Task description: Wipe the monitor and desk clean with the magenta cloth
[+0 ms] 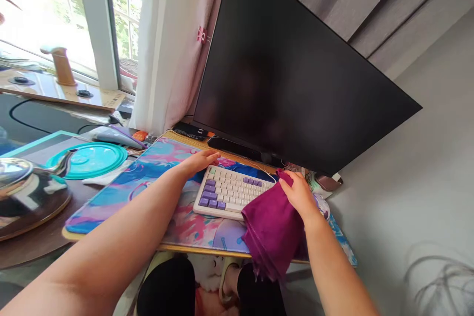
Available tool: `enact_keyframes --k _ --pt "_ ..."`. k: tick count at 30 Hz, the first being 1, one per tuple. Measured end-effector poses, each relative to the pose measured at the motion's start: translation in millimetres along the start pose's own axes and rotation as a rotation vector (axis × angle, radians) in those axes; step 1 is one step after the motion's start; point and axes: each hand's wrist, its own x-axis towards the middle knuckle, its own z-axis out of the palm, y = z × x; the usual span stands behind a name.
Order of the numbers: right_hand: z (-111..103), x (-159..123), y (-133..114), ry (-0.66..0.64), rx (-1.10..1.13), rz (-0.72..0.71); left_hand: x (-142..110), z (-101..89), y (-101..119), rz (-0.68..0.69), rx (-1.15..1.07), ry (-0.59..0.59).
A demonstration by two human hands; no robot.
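Observation:
A white keyboard (237,192) with several purple keys and a green one rests on a colourful desk mat (148,173). My left hand (203,160) is low over the mat by the keyboard's upper left corner, fingers stretched forward and holding nothing. I cannot tell whether it touches the keyboard. In my right hand (298,192) a purple cloth (274,232) is gripped by its upper end. The cloth drapes over the keyboard's right side and hangs past the desk's front edge, hiding those keys.
A large dark monitor (289,74) stands behind the keyboard. On the left are a shiny metal kettle (33,197) and a turquoise lid (96,158). A white-and-pink curtain (174,49) hangs beside the window. Small items crowd the desk's back right, by a grey wall (414,182).

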Motion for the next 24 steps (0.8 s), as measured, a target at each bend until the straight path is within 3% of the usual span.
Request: enact_keyframes --k 5,10,24 --pt "37 1 14 -0.227 -0.129 -0.002 6 0.4 -8 0.009 -0.002 0.011" --pt "48 -9 1 -0.301 -0.211 -0.072 8 2.4 -10 -0.018 -0.054 0.021" --pt "70 14 -148 -0.362 -0.128 -0.327 -2 -0.3 4 -0.190 -0.320 0.007"
